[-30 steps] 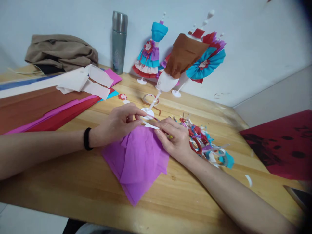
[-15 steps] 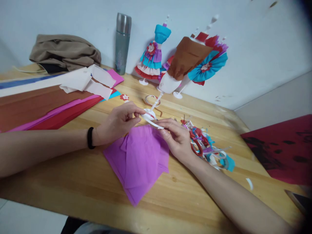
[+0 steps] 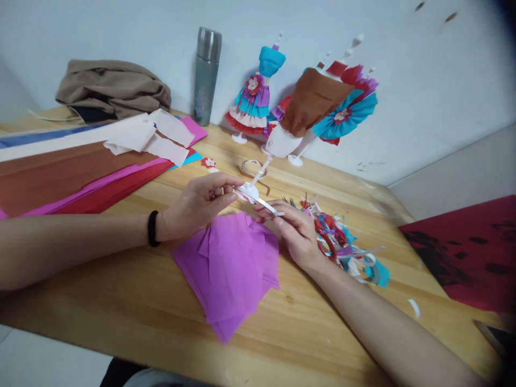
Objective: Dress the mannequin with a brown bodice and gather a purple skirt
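A narrow white strip (image 3: 266, 205) stretches between my two hands. Its left end is pinched in the fingers of my left hand (image 3: 205, 201), beside the round white base (image 3: 248, 190) of a small dress stand. The fingers of my right hand (image 3: 296, 231) are closed around the other end. Above the base leans the stand's brown paper bodice (image 3: 316, 99). Folded purple paper (image 3: 234, 274) lies on the table just below my hands. A red and white paper flower (image 3: 208, 162) rests behind my left hand.
Colored paper sheets (image 3: 72, 172) spread at the left, with a brown cloth (image 3: 113, 86) behind. A bottle (image 3: 207, 80) and a blue-topped dress form (image 3: 252, 102) stand by the wall. Right of my right hand lie paper scraps (image 3: 342, 236) and red-handled scissors (image 3: 327, 246).
The strip's right end has moved slightly right and down with my right hand, and more of its length shows. The whole view has shifted a little.
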Tool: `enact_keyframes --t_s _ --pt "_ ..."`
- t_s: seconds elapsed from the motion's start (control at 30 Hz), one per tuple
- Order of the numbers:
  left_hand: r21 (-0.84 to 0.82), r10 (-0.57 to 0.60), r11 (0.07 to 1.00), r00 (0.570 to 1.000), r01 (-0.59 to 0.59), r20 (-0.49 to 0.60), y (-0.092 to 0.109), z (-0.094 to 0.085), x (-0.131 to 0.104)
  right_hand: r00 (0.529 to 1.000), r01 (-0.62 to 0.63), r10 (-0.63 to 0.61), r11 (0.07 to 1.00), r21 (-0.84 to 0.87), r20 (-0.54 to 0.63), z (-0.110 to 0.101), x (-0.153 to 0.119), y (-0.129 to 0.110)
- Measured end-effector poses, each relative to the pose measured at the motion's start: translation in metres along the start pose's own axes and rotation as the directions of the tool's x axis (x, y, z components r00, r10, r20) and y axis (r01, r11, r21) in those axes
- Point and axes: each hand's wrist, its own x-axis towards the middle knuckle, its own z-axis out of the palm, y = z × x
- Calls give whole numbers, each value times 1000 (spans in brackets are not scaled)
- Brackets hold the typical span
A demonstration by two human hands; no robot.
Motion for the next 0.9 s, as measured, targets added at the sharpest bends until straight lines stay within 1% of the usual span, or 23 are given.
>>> enact_keyframes --t_s 0.13,0.23,0.33,0.4,0.53,0.63,0.7,0.8,0.9 --pt "-1 1 1000 1000 -1 1 0 0 0 1000 -22 23 998 64 -14 1 0 3" --pt "0 34 999 999 -34 -7 0 -1 0 999 -26 28 995 100 -18 2 -1 5" --pt "44 72 997 997 -71 -12 1 -1 -1 999 -42 45 993 110 -25 2 -1 6" --pt "76 91 993 996 -91 -1 2 -2 -2 998 -58 61 993 106 -27 2 -2 7" --pt "88 130 988 991 -130 13 4 -3 -3 996 -81 84 991 106 -30 1 -2 8" --pt "83 140 986 990 -142 35 5 -4 -4 994 -99 106 982 158 -36 1 -2 9" --pt "36 100 994 994 -102 52 5 -5 -4 993 -97 108 970 221 -39 1 -1 8" --pt "-56 -8 998 997 13 83 3 -6 -3 994 -76 94 953 293 -47 1 1 6" --pt "-104 -108 986 978 128 179 2 -5 -2 995 -80 92 950 301 -28 1 1 6"
